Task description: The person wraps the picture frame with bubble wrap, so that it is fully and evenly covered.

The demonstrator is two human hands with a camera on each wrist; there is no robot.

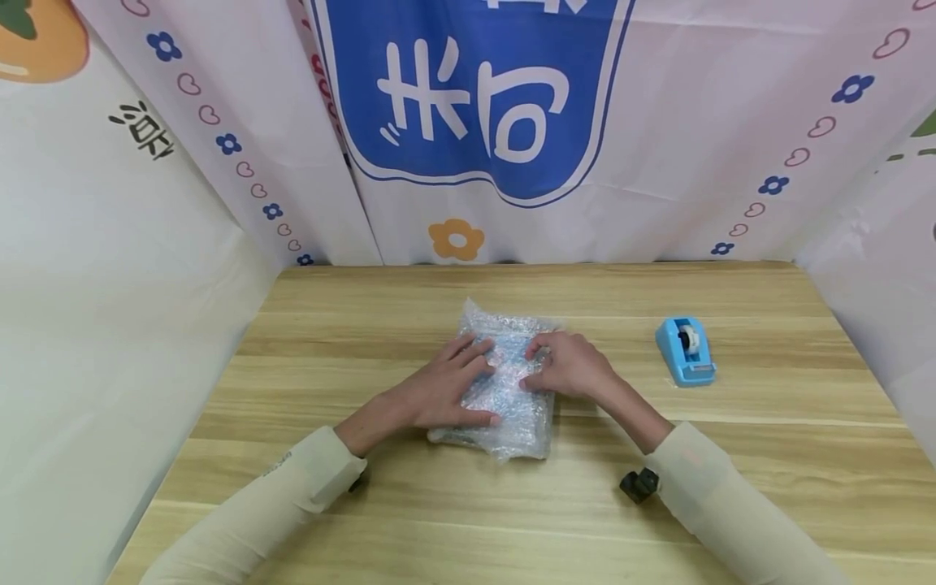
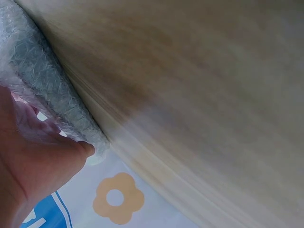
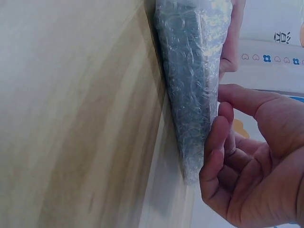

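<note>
A flat rectangular package in clear bubble wrap (image 1: 512, 431) lies on the wooden table in front of me. Pale blue and pink show through the wrap; what is inside is hidden. My left hand (image 1: 453, 388) rests on its left part with fingers and thumb spread. In the left wrist view, the left thumb (image 2: 71, 154) lies along the top edge of the wrap. The right hand (image 1: 569, 364) holds the package at its right side, fingers curled. From the right wrist, the right thumb (image 3: 242, 97) touches the top face and the curled fingers (image 3: 216, 142) bend at the edge.
A light blue tape dispenser (image 1: 686, 353) with a roll in it stands to the right of the package on the table (image 1: 351, 317). Printed white cloth (image 1: 658, 195) hangs behind the table and along both sides. Dark wrist cameras (image 1: 639, 485) show below the sleeves.
</note>
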